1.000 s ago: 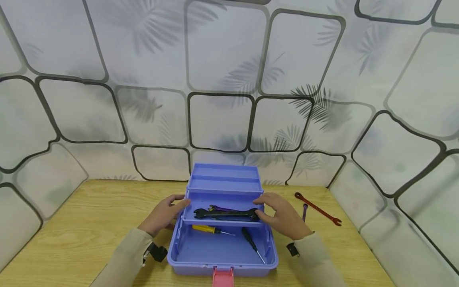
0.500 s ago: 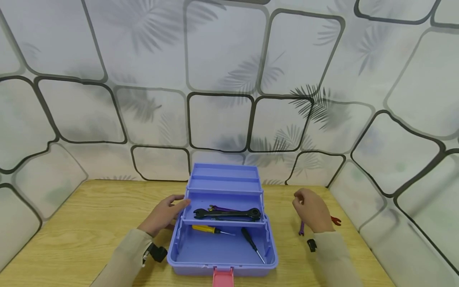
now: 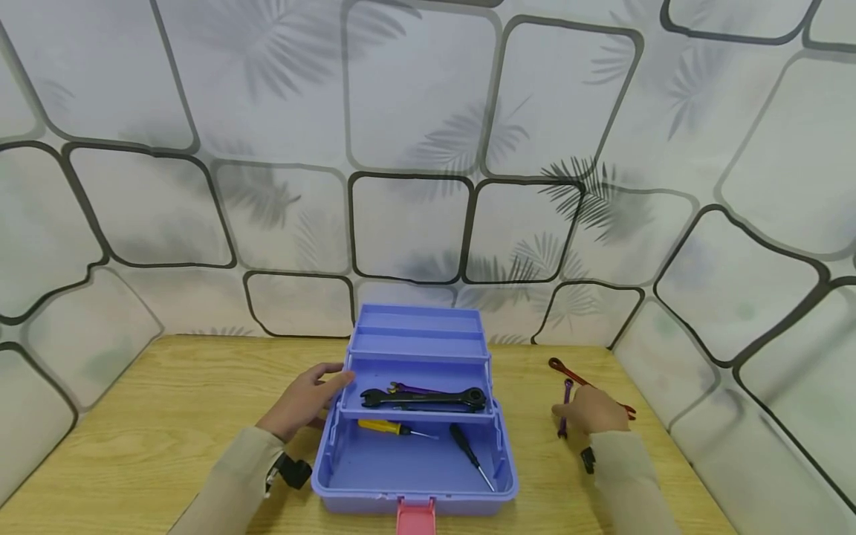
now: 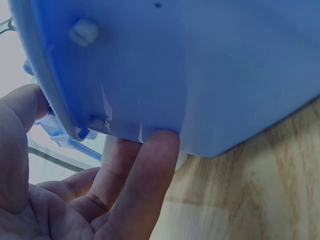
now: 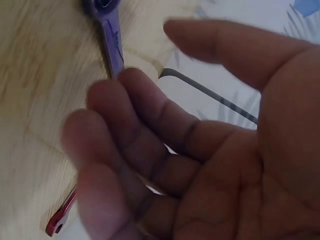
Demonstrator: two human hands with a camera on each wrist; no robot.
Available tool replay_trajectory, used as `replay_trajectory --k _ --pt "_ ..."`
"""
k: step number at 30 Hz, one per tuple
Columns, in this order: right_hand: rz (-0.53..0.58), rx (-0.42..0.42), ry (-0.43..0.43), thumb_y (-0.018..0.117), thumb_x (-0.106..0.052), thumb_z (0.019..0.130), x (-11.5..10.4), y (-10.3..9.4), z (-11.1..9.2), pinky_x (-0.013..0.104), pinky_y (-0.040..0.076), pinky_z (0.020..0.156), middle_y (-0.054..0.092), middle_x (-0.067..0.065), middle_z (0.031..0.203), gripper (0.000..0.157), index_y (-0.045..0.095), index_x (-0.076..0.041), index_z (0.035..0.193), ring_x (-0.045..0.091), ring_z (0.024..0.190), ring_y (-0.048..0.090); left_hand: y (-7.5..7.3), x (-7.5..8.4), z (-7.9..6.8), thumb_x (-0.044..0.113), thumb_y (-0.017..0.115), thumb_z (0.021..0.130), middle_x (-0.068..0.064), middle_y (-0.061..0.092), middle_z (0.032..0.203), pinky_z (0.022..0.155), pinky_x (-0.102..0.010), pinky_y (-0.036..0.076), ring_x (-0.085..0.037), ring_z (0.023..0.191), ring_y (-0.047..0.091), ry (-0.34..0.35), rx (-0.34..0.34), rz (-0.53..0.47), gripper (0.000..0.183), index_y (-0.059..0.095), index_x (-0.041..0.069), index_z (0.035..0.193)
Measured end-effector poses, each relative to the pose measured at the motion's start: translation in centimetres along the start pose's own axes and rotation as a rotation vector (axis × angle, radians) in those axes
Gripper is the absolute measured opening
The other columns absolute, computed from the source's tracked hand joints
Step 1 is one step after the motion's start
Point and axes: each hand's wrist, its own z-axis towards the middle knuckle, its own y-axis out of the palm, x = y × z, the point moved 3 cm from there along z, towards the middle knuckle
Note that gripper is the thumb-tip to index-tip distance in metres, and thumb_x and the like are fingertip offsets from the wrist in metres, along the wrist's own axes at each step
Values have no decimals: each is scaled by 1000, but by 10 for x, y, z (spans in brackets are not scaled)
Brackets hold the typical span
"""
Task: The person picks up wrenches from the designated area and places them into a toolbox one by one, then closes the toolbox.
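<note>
Purple wrench (image 3: 567,392) beside right hand (image 3: 597,411), thumb parted, left hand (image 3: 304,399) gripping toolbox (image 3: 381,468)

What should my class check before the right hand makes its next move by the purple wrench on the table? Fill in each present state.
1. Toolbox open, tray folded out: ok.
2. Left hand on the toolbox: ok, a finger touches its side.
3. Right hand near the purple wrench on the table: ok.
4. Purple wrench gripped: not ok; the thumb stands apart from the right hand's fingers.
5. Those fingers touching the purple wrench: cannot tell.
6. Red wrench fully visible in the head view: not ok, the right hand hides part.
</note>
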Motion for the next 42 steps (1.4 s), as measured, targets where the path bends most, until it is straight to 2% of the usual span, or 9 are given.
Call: replay_trajectory --k 5,8,14,21,27,31,37,42 --pt "11 -124 7 72 -34 86 -3 4 -5 22 27 45 42 -6 47 41 56 -15 53 8 45 33 0 -2 0 55 65 98 -20 70 123 70 -47 64 -29 96 73 -2 -2 5 76 46 5 152" --pt "-2 -161 4 72 -31 84 -3 7 -5 21 26 44 44 -5 45 38 55 -15 53 7 43 34 0 -3 0 56 66 97 -20 70 123 70 -47 64 -28 96 73 -4 -1 8 78 46 6 152" --pt "-22 -160 -24 71 -25 89 -3 8 -6 20 31 45 47 -5 44 41 58 -11 52 7 42 37 0 -3 1 55 66 97 -21 69 126 71 -47 64 -29 97 73 -2 -9 -2 76 46 6 153" --pt "3 -151 -36 71 -22 92 -3 10 -5 21 36 45 47 -4 45 43 55 -12 53 8 43 41 0 0 0 53 66 98 -23 68 127 72 -48 64 -30 98 73 2 -15 -14 74 46 6 153" --pt "25 -181 -59 70 -19 95 -3 13 0 23 43 49 58 3 59 28 60 -7 72 12 50 51 0 0 0 52 66 99 -21 69 125 71 -48 65 -29 97 73 6 -16 -15 74 46 6 153" --pt "40 -194 -65 69 -17 96 -5 13 0 26 46 52 59 7 68 21 58 -7 81 15 57 55 -1 0 0 53 66 98 -20 70 124 71 -48 65 -29 97 73 5 -16 -8 75 46 6 152" --pt "52 -185 -60 69 -16 95 -7 13 -1 25 47 52 57 7 69 22 57 -6 80 15 57 55 -2 -1 -1 53 66 98 -21 69 124 72 -48 64 -30 98 73 -5 -12 -4 75 46 5 152" --pt "6 -141 -56 70 -19 95 -5 12 -2 25 42 49 58 6 63 27 59 -6 74 14 52 50 -1 0 0 54 66 98 -23 68 126 71 -47 65 -30 98 73 -5 -10 -5 75 47 6 152"
